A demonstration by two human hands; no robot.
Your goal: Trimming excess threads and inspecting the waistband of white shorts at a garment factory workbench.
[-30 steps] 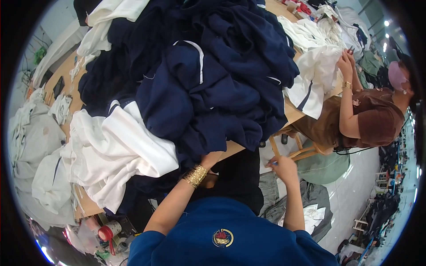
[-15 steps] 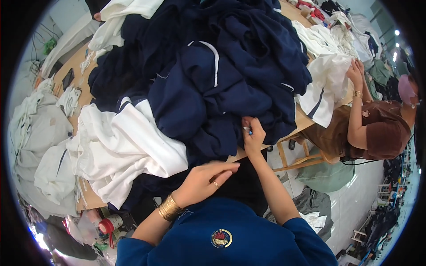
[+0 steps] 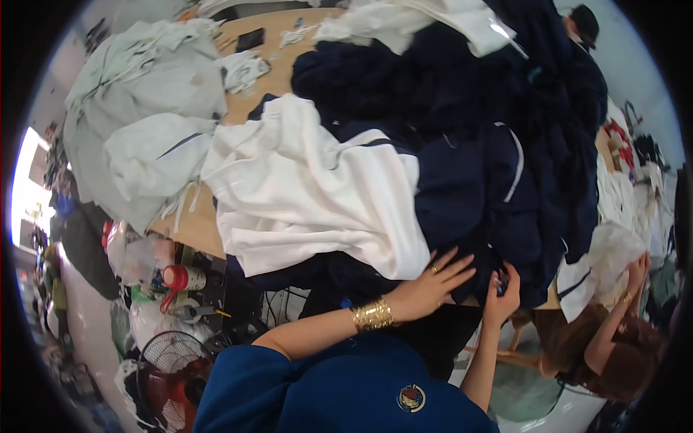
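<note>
My left hand (image 3: 427,290) lies at the table's front edge, fingers spread, its fingertips at the navy cloth beside the white garment's lower corner. The white garment (image 3: 325,195) is spread over the navy pile and shows a dark stripe on its right side. My right hand (image 3: 503,292) is a little to the right, against the front of the navy garments (image 3: 534,238). Its fingers are curled round a small dark, partly shiny object, too small and covered to name. White piping runs along part of the navy cloth.
Pale grey-green garments (image 3: 144,94) are heaped at the left of the wooden table (image 3: 195,227). Below the table's left end are a red-lidded cup (image 3: 177,278) and a fan (image 3: 173,368). At the right, a co-worker (image 3: 610,346) handles a white garment (image 3: 606,267).
The view has turned to the left, so the scene sits further right. My left hand has moved from in front of the table to the cloth, its fingers spreading. The right still grips its small object.
</note>
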